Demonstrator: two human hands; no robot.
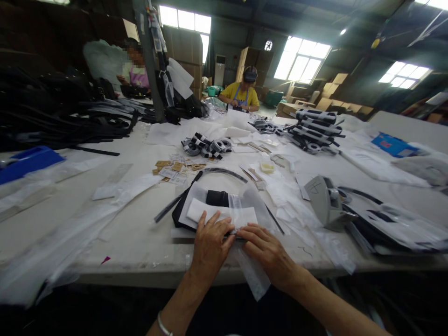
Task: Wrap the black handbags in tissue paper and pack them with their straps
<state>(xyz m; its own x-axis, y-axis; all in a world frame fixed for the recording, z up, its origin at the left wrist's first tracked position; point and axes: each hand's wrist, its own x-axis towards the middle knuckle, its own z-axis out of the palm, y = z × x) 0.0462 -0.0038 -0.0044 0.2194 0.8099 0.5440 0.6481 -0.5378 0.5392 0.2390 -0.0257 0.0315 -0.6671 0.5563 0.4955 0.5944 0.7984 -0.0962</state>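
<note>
Black bag [179,215] with a smooth, dark body lies near the front edge of the pale tabletop [140,238], right under my hands, mostly covered by thin, translucent white sheeting [261,200]. Its slim curved handle [224,171] arches up on the far side and has a glossy look. Across the middle sits a folded white pad [203,212], soft and matte, with a dark cylindrical piece [217,198] just beyond it. A clear, crinkled plastic strip [255,277] runs over the pad and hangs past the tabletop's front edge, tapering to a pointed corner. My left forearm rises from below, a pale bangle [164,325] at the wrist, and my left hand [210,242] lies palm down, fingers loosely spread and bent a little, their tips on the pad, the thumb angled inward. My right arm slants in from the lower right; my right hand [269,254] is palm down too, its fingers close together and stretched across the strip, tips nearly meeting the left thumb. The right thumb is hidden, so I cannot tell whether that hand pinches anything. Small brown tags [164,167] lie beyond the bag to the left, and an angular pale grey device [325,203] stands to the right.
</note>
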